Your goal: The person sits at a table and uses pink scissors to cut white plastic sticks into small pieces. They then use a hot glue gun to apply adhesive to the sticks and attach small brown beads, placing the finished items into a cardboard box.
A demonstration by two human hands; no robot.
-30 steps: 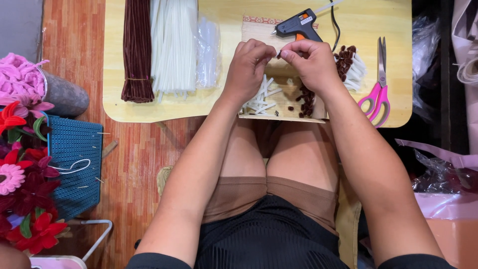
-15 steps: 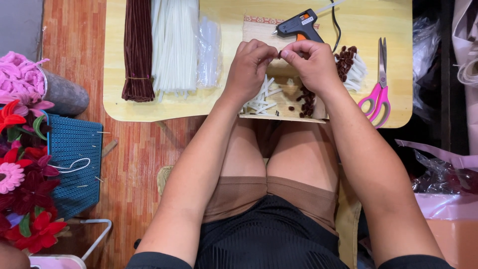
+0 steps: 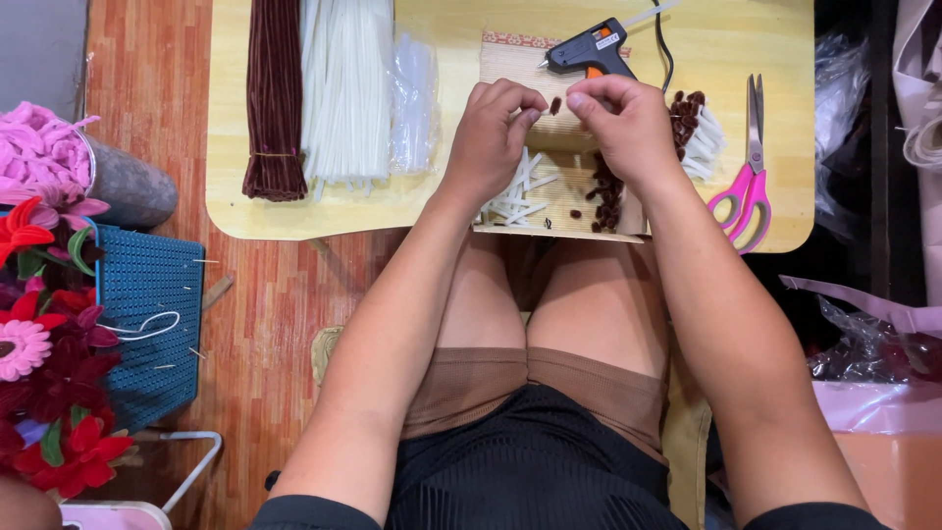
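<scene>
Both hands work over the desk (image 3: 294, 218): the left hand (image 3: 491, 132) and right hand (image 3: 623, 123) each have a grip pinching one small brown piece (image 3: 555, 104) between them. Beyond lie one glue gun (image 3: 589, 54) and one pair of pink scissors (image 3: 748, 177).

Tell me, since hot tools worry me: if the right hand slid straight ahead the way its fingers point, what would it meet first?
Probably the small dark red piece pinched between both hands, then the left hand. The right hand points leftward, so the glue gun lies off that line, though depth is unclear.
</scene>
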